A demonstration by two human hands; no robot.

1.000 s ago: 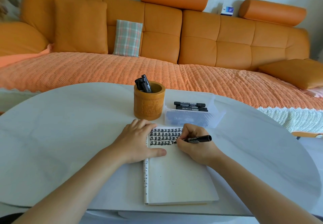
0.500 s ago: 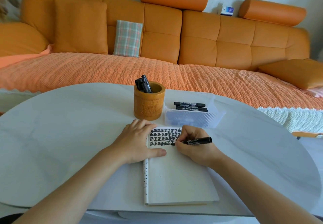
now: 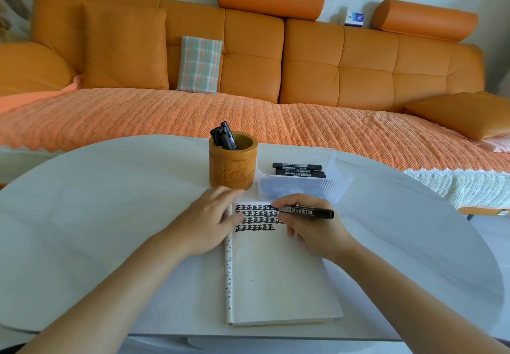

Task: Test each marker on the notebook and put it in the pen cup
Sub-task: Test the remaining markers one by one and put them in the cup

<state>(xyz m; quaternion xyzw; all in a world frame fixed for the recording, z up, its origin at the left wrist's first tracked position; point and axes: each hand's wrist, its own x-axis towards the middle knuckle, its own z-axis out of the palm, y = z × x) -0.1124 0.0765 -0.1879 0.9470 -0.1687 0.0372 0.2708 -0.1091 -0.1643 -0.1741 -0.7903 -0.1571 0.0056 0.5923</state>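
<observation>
The white table (image 3: 96,215) has a rounded far edge and a smooth, pale surface. Directly on it stands a wooden pen cup (image 3: 233,166), upright, near the far edge in the middle. Just beside the cup, on its right, sits a clear plastic tray (image 3: 300,185). In front of these two lies an open notebook (image 3: 278,279), flat on the table, its top edge close to the cup and the tray. The left hand (image 3: 209,221) rests partly on the table and partly on the left edge of the notebook.
</observation>
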